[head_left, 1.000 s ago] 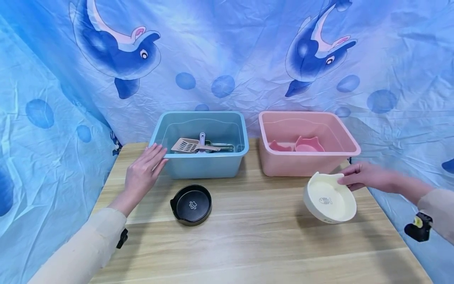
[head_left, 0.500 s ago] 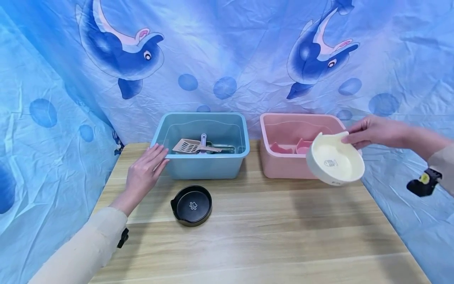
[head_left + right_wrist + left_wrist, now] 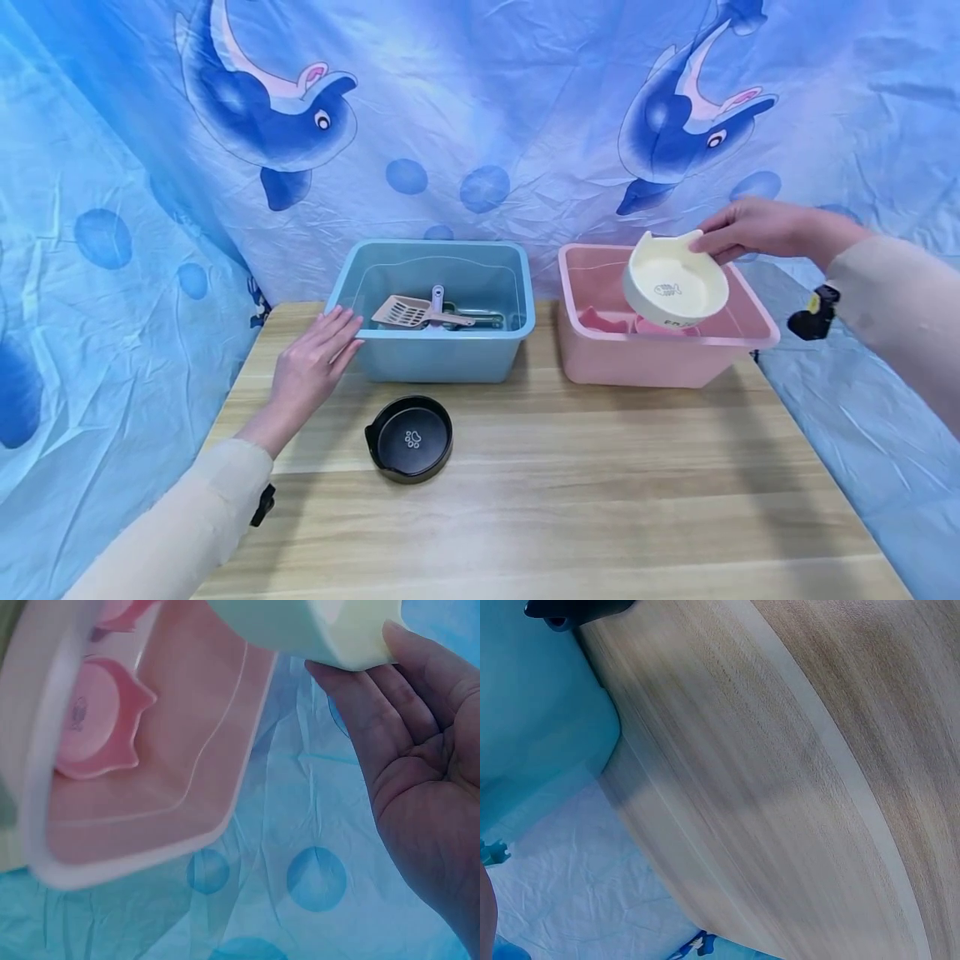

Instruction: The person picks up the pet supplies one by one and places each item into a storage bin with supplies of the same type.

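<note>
My right hand (image 3: 738, 231) pinches the rim of a cream pet bowl (image 3: 678, 283) with cat ears and a fish drawing inside. The bowl is tilted and hangs over the pink bin (image 3: 630, 360). In the right wrist view, thumb and fingers grip the bowl's edge, and a pink cat-eared bowl (image 3: 97, 720) lies in the bin below. My left hand (image 3: 309, 367) rests with straight fingers on the near left corner of the blue bin (image 3: 438, 358). In front of that bin, a black pet bowl (image 3: 411, 442) with a paw print lies on the table.
Inside the blue bin lie a beige slotted litter scoop (image 3: 408, 312) and other handled tools, partly hidden. A second pink piece (image 3: 602, 322) shows in the pink bin. Both bins stand at the back of the wooden table (image 3: 570, 500), before a blue dolphin curtain (image 3: 487, 108).
My right hand has lifted the cream bowl up from over the table, then carried it left over the pink bin. The left hand stays on the blue bin. The head view has shifted slightly.
</note>
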A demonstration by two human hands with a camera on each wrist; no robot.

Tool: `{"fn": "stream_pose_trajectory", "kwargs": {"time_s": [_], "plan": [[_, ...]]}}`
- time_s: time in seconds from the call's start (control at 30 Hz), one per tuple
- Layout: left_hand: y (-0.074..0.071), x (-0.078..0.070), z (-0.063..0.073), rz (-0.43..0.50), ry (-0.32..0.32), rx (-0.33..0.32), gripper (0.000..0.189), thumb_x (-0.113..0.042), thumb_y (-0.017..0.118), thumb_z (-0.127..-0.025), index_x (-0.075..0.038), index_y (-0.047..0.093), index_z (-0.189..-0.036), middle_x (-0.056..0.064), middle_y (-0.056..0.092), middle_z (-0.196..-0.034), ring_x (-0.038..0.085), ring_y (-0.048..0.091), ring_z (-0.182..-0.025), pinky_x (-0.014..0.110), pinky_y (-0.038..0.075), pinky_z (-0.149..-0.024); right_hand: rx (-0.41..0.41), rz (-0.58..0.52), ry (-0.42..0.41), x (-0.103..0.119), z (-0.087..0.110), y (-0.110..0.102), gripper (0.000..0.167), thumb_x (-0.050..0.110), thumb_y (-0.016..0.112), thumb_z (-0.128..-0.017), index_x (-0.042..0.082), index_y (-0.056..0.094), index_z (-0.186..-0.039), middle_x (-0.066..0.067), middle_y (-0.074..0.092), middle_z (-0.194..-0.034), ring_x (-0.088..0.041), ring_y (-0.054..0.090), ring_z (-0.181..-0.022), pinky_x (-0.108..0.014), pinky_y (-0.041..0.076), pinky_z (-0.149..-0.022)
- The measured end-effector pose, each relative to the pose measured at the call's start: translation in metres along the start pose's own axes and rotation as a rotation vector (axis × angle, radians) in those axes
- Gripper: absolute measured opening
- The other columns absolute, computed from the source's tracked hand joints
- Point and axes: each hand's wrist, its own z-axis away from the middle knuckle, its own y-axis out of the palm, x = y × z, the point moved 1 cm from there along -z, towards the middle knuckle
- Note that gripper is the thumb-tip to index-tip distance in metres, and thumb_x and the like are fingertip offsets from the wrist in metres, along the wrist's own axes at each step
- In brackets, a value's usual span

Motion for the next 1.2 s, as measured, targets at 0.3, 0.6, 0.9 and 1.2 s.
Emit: {"fn": "stream_pose_trajectory", "kwargs": {"time_s": [0.3, 0.6, 0.9, 1.2], "plan": [[-0.002, -0.003, 0.002, -0.001, 0.004, -0.015, 0.051, -0.007, 0.087, -0.083, -0.006, 0.076, -0.132, 0.018, 0.072, -0.133, 0.041, 0.070, -0.124, 0.064, 0.057, -0.104, 0.004, -0.149, 0.005, -0.012, -0.057, 0.019, 0.047, 0.024, 0.069, -0.107, -0.009, 0.062, -0.140, -0.009, 0.080, -0.108, -0.023, 0.080, -0.096, -0.035, 0.068, -0.086], [-0.003, -0.005, 0.004, -0.015, -0.010, 0.002, 0.047, -0.008, 0.087, -0.085, -0.005, 0.076, -0.131, 0.019, 0.073, -0.132, 0.041, 0.070, -0.124, 0.064, 0.057, -0.104, 0.137, -0.152, 0.020, -0.024, -0.095, 0.043, 0.035, 0.014, 0.068, -0.107, -0.012, 0.067, -0.131, -0.009, 0.079, -0.104, -0.022, 0.077, -0.089, -0.037, 0.067, -0.089], [-0.006, -0.005, -0.002, -0.009, -0.009, 0.001, 0.048, -0.007, 0.086, -0.086, -0.006, 0.075, -0.133, 0.019, 0.073, -0.133, 0.040, 0.070, -0.125, 0.056, 0.051, -0.115, 0.270, -0.175, 0.119, -0.028, -0.114, 0.068, 0.033, 0.012, 0.068, -0.106, -0.011, 0.064, -0.129, -0.005, 0.073, -0.098, -0.018, 0.071, -0.084, -0.032, 0.066, -0.089], [-0.005, -0.003, -0.002, -0.009, 0.003, 0.004, 0.050, -0.007, 0.088, -0.084, -0.005, 0.075, -0.133, 0.020, 0.073, -0.132, 0.041, 0.070, -0.123, 0.063, 0.056, -0.105, 0.310, -0.212, 0.247, -0.036, -0.119, 0.077, 0.040, 0.013, 0.079, -0.098, -0.003, 0.061, -0.130, -0.005, 0.064, -0.092, -0.019, 0.070, -0.082, -0.030, 0.062, -0.089]]}}
